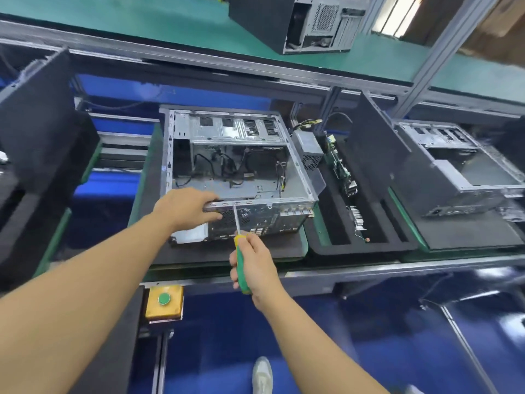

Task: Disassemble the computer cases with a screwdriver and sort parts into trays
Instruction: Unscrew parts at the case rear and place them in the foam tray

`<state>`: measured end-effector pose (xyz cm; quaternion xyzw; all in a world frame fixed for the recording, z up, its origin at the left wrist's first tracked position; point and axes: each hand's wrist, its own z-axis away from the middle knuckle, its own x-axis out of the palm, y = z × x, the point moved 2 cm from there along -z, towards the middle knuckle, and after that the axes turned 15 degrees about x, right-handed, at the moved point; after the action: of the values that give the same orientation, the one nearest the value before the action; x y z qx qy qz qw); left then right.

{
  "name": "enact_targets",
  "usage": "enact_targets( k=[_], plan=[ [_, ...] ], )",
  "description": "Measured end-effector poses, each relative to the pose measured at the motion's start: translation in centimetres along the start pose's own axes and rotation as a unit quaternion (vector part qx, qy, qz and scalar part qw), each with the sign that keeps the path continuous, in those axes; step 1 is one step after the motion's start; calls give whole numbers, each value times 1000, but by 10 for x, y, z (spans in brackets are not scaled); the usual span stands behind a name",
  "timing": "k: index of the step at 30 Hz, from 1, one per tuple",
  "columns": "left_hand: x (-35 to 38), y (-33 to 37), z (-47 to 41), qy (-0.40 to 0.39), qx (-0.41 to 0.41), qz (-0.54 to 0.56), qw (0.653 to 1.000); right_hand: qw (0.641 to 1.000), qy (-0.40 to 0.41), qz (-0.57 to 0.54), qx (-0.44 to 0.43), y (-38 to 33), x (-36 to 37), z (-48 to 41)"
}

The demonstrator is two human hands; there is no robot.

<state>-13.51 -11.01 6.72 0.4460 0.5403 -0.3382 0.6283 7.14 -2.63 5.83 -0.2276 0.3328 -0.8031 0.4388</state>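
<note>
Two bare forearms reach in from the near edge. Right hand grips the screwdriver, fingers clamped round its green handle with the yellow collar. The shaft points up and away, tip at the top edge of the near panel of the computer case. Left hand holds that same top edge at the near-left corner, fingers curled over the metal.

The case lies open side up at centre on a black foam tray on the surface. Inside are a bare metal drive cage and loose black cables.

Just right is a compartmented black tray holding a grey power supply at its far end and a green circuit board on edge beside it. A small metal part nearer in is too blurred to name.

Far right, a second stripped case sits on another black tray. A third case stands on the far green surface.

Near left, below the surface edge, is a yellow box with a green button. A light shoe stands on the blue floor.
</note>
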Motion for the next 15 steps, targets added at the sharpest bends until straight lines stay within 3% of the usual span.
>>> enact_targets(
  k=[6,15],
  plan=[
    [-1,4,1,52,24,3,998,1000,3,25,3,12,17,1],
    [0,3,1,55,27,14,998,999,12,42,15,14,25,-2]
  ],
)
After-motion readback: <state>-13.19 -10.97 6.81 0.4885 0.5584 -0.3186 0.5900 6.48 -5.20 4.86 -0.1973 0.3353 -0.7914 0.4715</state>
